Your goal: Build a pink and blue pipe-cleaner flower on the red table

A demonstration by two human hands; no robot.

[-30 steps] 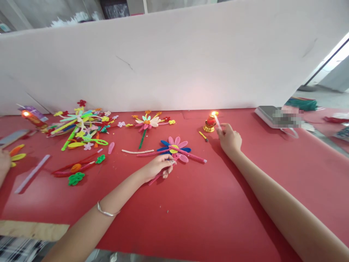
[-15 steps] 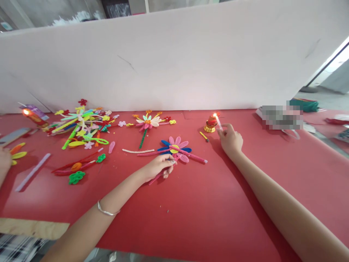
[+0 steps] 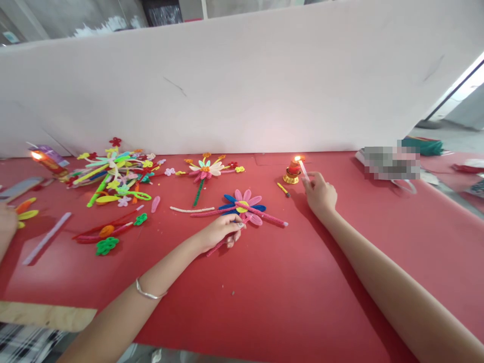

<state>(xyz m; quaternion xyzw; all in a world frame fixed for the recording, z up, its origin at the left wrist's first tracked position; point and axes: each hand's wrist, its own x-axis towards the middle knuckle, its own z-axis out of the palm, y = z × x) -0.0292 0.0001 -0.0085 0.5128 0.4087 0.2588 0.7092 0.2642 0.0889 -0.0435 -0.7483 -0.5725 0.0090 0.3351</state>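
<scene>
My right hand (image 3: pixel 320 194) is closed on a thin translucent glue stick (image 3: pixel 304 169), its tip in the flame of a lit red candle (image 3: pixel 294 168). The candle stands in a small gold holder (image 3: pixel 290 178). In my left hand (image 3: pixel 223 233), fingers pinched, is a pink pipe cleaner (image 3: pixel 216 248) whose lower end sticks out below. Right beyond that hand lies a pipe-cleaner flower (image 3: pixel 237 193) with pink and blue petals and a yellow centre, crossed by pink stems (image 3: pixel 270 218). My fingers hide part of where it meets the held piece.
A yellow crayon-like stub (image 3: pixel 283 190) lies by the candle. Another flower (image 3: pixel 204 171) with a green stem lies farther back, beside a colourful pipe-cleaner pile (image 3: pixel 113 174). At left are a second lit candle (image 3: pixel 47 162) and another person's hand (image 3: pixel 6 224). A white board (image 3: pixel 227 91) rises behind.
Both hands hold nearly the same places. The glue stick stays in the flame, and the view has shifted very slightly.
</scene>
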